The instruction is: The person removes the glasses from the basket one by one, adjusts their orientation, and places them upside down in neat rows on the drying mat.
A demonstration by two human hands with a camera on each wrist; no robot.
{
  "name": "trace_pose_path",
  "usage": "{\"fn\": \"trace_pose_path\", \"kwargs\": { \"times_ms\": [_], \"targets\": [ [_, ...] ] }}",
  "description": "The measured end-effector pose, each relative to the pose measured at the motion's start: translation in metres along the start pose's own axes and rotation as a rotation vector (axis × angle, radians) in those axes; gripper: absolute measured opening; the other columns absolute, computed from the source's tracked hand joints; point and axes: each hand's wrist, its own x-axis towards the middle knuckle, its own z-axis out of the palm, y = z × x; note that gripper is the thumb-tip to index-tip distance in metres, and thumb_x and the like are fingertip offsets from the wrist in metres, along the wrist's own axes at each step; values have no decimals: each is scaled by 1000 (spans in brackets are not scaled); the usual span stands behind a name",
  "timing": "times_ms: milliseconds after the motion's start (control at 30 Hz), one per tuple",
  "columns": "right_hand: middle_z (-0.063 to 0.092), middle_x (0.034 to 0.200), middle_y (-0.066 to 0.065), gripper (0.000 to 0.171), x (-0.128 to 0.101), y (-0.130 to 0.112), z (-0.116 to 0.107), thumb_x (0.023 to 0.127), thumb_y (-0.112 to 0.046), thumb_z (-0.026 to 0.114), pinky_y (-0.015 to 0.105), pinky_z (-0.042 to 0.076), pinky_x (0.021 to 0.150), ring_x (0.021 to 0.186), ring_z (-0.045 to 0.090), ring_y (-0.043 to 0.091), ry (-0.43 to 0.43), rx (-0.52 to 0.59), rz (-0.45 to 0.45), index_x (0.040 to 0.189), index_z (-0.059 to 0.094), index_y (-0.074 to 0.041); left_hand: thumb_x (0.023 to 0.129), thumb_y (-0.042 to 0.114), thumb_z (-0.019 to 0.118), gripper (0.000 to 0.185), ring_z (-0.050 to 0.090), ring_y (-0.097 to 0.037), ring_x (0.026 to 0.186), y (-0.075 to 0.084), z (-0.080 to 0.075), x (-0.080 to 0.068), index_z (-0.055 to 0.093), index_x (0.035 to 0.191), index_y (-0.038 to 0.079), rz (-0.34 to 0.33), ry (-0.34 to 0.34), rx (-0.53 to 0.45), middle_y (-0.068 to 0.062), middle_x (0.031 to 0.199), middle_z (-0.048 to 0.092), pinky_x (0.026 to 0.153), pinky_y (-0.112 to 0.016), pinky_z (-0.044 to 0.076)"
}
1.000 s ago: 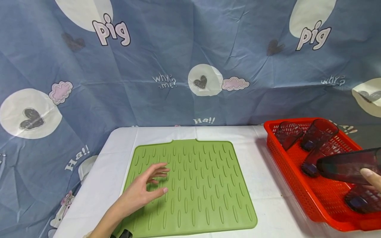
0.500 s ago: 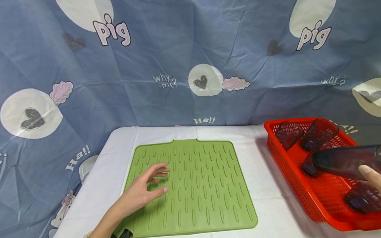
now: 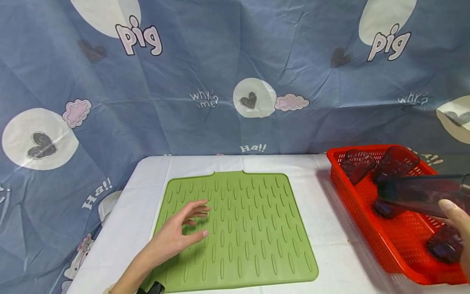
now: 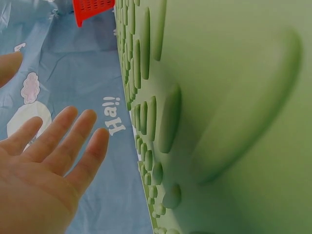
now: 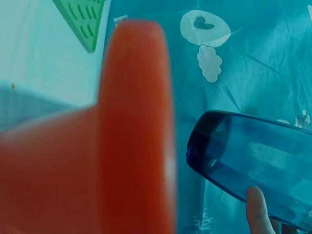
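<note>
My right hand [image 3: 460, 228] grips a dark, blue-tinted drinking glass [image 3: 418, 194] that lies tilted on its side in the air over the red plastic basket [image 3: 358, 208]. In the right wrist view, the thumb lies along the side of the glass [image 5: 253, 161], its thick base pointing left. My left hand [image 3: 176, 237] hovers above the green ribbed mat [image 3: 253, 245], fingers relaxed and apart, with nothing in it. Its spread palm [image 4: 48, 180] also shows in the left wrist view.
More tinted glasses stand or lean inside the basket: one in the back left corner [image 3: 356, 165], one beside it [image 3: 398, 161], another near the front right [image 3: 444, 245]. A white cloth [image 3: 330, 253] covers the table. Behind hangs a blue printed curtain [image 3: 205, 49].
My right hand has moved slightly left and up with the glass, which now overlaps the glasses behind it more. My left hand has stayed still.
</note>
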Motion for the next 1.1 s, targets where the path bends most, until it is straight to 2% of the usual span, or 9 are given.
{"fn": "trace_pose_path", "kwargs": {
  "times_ms": [100,167,233,300,400,500,567,733,1100],
  "targets": [
    [60,110,-16,50,-6,-11,7,94,-4,62,3,43,73,84,56,-3,36,8,-48,140,53,-21,87,19,76,69,55,-20,121,0,0,0,41,144,31,0,0,-2,7,136,55,96,-45,49],
    [62,114,-10,51,-9,-18,10,93,2,61,4,44,75,87,58,1,47,60,-82,140,54,-16,87,18,76,69,55,-20,121,0,0,0,41,144,31,1,0,-3,7,136,55,96,-45,48],
    [63,118,-5,53,-12,-24,13,91,7,60,6,46,78,93,59,4,57,85,-153,141,53,-12,87,18,77,69,55,-20,121,-1,0,0,41,144,31,3,1,-2,6,136,55,96,-46,48],
    [63,121,1,56,-14,-28,16,89,12,59,8,48,75,97,60,8,64,124,-217,141,52,-8,87,18,77,69,55,-20,121,-1,0,0,41,144,30,4,2,-2,6,136,55,97,-47,48],
    [63,122,5,58,-15,-31,20,86,19,58,9,50,73,99,60,11,72,298,-251,139,53,-4,86,18,77,69,55,-21,121,-1,0,0,41,144,30,5,4,-1,7,136,55,97,-48,48],
    [62,120,11,58,-15,-32,24,82,25,56,11,52,72,100,60,15,56,557,-243,134,55,1,86,18,77,69,55,-21,121,-1,0,0,41,144,30,4,5,-4,7,135,55,97,-48,48],
    [60,120,12,57,-15,-32,26,82,26,56,13,53,71,101,59,17,45,682,-213,133,55,1,87,18,77,68,55,-21,121,-1,0,0,42,144,30,1,6,-5,7,135,55,96,-48,48],
    [58,123,12,57,-20,-37,32,84,24,57,12,53,72,106,56,17,61,718,-159,135,54,-1,86,18,77,68,55,-19,121,-1,-1,0,42,143,31,-12,5,-4,7,135,55,96,-49,47],
    [56,126,21,57,-29,-50,43,81,28,57,21,56,70,106,55,23,55,839,-195,133,54,5,86,18,77,69,54,-18,122,0,-2,0,41,144,30,-12,5,6,7,136,55,97,-47,47]
  ]
}}
